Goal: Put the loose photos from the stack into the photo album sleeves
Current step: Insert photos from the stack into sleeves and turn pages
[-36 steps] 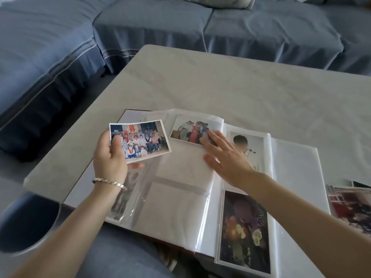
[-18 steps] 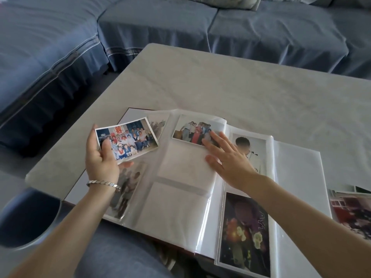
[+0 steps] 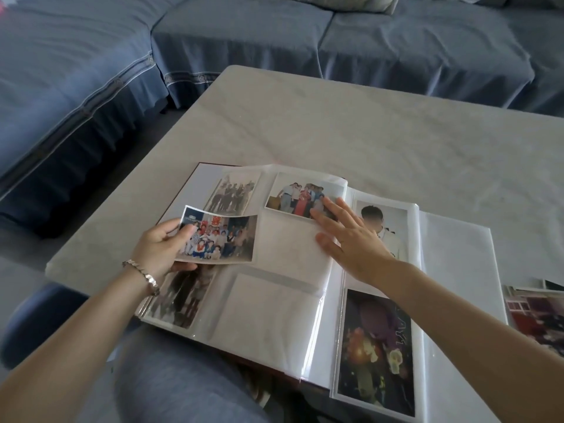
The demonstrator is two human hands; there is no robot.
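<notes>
Photo is pinched by its left edge in the left hand, over the left page of the album, long side running left-right. Right hand lies flat on an empty sleeve, fingers spread.

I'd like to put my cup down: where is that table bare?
Bare table lies beyond the album, toward the sofa. Crowded near side: album, left hand holding a photo, right hand on a page, photo stack at right.

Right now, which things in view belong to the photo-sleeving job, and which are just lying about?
Job: group photo in left hand; photo album, right hand flat on its page; photo stack at right edge.
Lying about: blue sofa; cushion.
</notes>
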